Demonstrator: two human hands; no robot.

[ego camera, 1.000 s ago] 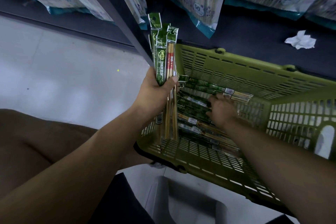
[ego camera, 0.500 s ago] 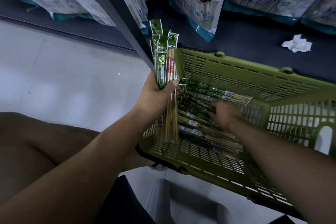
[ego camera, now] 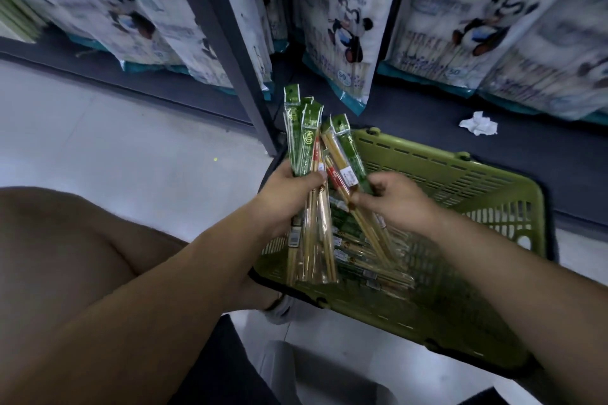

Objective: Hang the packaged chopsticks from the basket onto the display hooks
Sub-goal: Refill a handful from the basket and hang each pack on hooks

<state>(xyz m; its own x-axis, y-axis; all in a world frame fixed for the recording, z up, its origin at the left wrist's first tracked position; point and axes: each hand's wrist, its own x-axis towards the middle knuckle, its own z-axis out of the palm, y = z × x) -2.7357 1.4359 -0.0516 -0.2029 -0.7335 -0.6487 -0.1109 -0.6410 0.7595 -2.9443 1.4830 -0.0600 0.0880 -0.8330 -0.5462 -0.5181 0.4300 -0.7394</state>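
While sliding the single pack (ego camera: 345, 168) against the bundle of packaged chopsticks (ego camera: 304, 154), best squaring the green header ends for aligned hang holes. Gripping that bundle upright in the left hand (ego camera: 289, 194), curling fingers round its middle; pinching the tilted pack in the right hand (ego camera: 391, 204), just beside it, over the basket (ego camera: 460, 181) holding loose packs (ego camera: 362, 270).

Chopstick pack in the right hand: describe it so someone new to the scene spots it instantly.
Find the green basket on the floor; both hands are over its left end. The right hand pinches one chopstick pack by its middle. Unlike the upright bundle gripped in the left hand, it is held alone and slants, green header leaning left.
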